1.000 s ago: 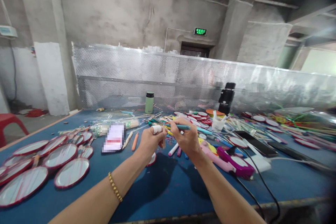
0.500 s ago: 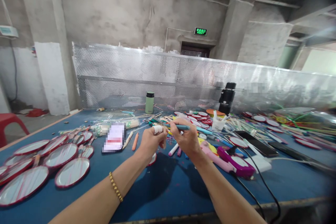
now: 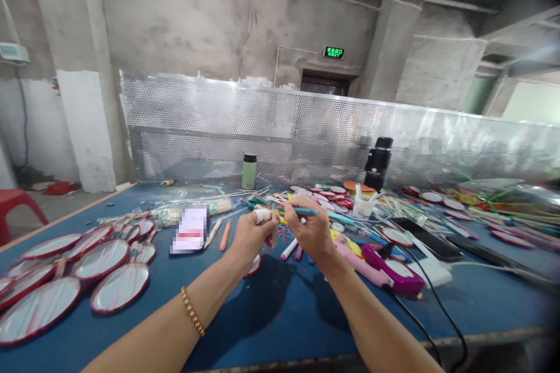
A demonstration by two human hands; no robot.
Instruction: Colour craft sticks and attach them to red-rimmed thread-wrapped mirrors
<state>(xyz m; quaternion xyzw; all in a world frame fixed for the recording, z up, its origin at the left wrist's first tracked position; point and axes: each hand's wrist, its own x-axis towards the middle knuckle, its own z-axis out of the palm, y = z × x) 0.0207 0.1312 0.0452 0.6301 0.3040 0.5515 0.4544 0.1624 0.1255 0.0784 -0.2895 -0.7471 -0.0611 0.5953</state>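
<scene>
My left hand (image 3: 254, 236), with white tape round one finger, is closed on a flat wooden stick (image 3: 274, 234) held upright. My right hand (image 3: 310, 230) grips a teal pen (image 3: 300, 211), its tip end pointing left at the top of the stick. The two hands are close together above the blue table. Below my left hand lies a small white disc with a red rim (image 3: 254, 266), partly hidden by the wrist. Near my right hand are a pink-capped marker (image 3: 289, 249) and other markers.
White discs with red rims (image 3: 120, 287) are piled at the left. A phone (image 3: 191, 230) and an orange marker (image 3: 225, 236) lie nearby. A pink-handled tool (image 3: 356, 259), a purple device (image 3: 394, 271) and cables are at right. Behind stand a green bottle (image 3: 249, 172) and a black flask (image 3: 378, 164).
Almost nothing differs. The pen and both hands stay in nearly the same place, with only a very slight shift at the fingertips.
</scene>
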